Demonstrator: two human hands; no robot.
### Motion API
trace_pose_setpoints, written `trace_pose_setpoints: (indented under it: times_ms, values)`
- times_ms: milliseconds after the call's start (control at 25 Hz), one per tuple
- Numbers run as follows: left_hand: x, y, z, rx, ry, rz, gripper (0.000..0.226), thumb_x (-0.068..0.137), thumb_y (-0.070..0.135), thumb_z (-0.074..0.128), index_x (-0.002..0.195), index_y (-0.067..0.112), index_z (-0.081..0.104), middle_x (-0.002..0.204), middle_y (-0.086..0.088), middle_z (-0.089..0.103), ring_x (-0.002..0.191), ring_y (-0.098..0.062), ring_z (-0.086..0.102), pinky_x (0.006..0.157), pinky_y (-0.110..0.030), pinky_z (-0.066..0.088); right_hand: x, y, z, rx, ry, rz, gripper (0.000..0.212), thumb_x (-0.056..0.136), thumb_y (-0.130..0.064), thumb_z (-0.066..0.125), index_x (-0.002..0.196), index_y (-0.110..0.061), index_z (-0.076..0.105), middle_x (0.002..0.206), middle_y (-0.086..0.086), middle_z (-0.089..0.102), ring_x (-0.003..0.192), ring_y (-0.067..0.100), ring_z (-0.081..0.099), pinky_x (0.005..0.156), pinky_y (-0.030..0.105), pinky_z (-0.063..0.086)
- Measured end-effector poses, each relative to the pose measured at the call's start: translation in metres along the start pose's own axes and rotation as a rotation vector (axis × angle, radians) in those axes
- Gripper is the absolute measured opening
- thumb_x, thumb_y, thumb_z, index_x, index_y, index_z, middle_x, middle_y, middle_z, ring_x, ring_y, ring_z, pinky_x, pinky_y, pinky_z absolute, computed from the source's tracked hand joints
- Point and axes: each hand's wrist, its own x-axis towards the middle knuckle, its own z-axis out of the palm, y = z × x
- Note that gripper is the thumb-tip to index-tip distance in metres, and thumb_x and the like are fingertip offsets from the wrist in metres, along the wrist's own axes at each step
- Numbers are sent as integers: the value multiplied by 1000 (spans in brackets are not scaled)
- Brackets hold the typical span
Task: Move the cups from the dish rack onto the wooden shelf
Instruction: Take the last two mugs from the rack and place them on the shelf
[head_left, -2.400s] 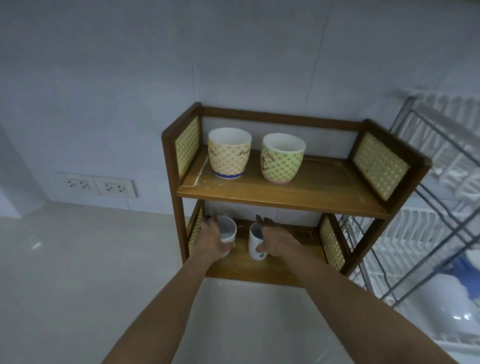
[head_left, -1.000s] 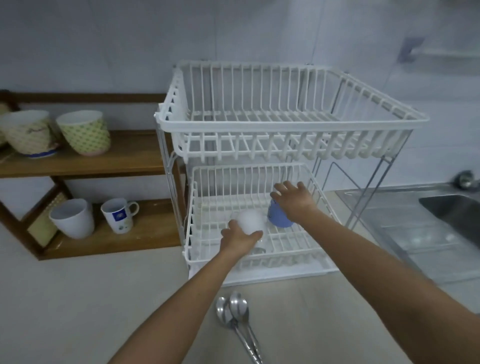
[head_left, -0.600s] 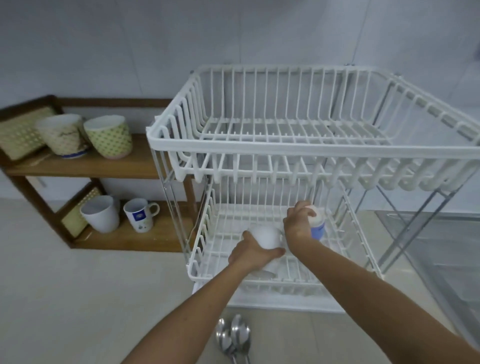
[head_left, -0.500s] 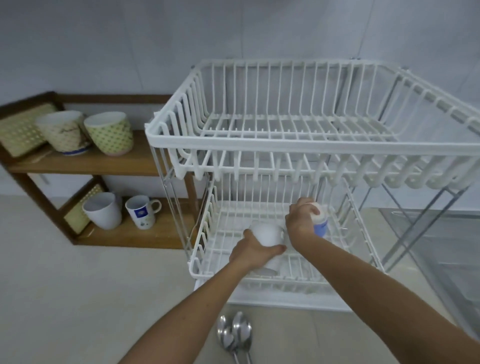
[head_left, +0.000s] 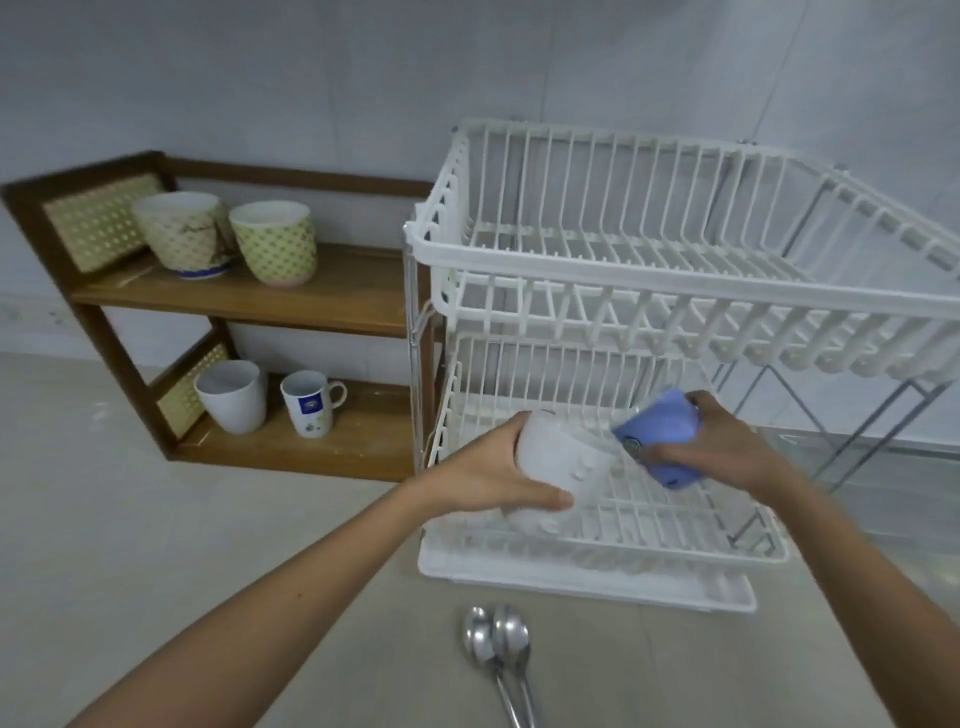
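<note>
At the far left a wooden shelf (head_left: 244, 301) stands on the desk (head_left: 156, 545) against the wall, with woven cane panels at its left end. On its upper board sit two patterned cups side by side: a yellowish one (head_left: 179, 231) on a blue-rimmed base, and just to its right a green-patterned cup (head_left: 274, 243), the two close together and possibly touching. On the lower board stand a plain white cup (head_left: 231, 396) and, just right of it, a small white mug (head_left: 307, 402) with a blue emblem, its handle pointing right. All four stand upright, mouths up.

Right of the shelf, with its left edge right up against the shelf's right end, is a white two-tier dish rack (head_left: 675, 291) on a white drip tray (head_left: 587, 584). The upper basket holds nothing that can be seen.

In front of the lower tier, the left hand (head_left: 488, 480) is closed around a white cup (head_left: 558, 473), thumb along the near side and fingers behind; the cup is tilted and held above the lower basket's wires. Just to its right, the right hand (head_left: 727, 449) grips a blue cup (head_left: 660, 439), also tilted, with a small round mark on its side. The two cups are close but whether they touch cannot be told through the blur. Both forearms reach in from the near edge.

On the desk near the front, below the drip tray, lie two metal spoons (head_left: 498, 649) side by side, bowls toward the rack, handles running off the near edge.
</note>
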Motion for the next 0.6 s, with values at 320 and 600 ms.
trace_pose_setpoints:
  times_ms: [320,600]
  values:
    - [-133,-41,-104,-73,-272,31,80,63,22,84,129,39,43,127,16,58,121,-9,53,93,-24,50,-107,-55,74,555,-5,-285,103,33,-46,92,124,-22,50,111,-11,71,99,9,67,72,20,56]
    - [-180,-110,-188,21,101,-173,85,52,38,90,123,41,42,115,15,61,108,-7,59,79,-23,55,-135,-202,169,655,-30,-469,94,44,-51,90,122,-23,47,112,-16,67,105,6,63,79,18,53]
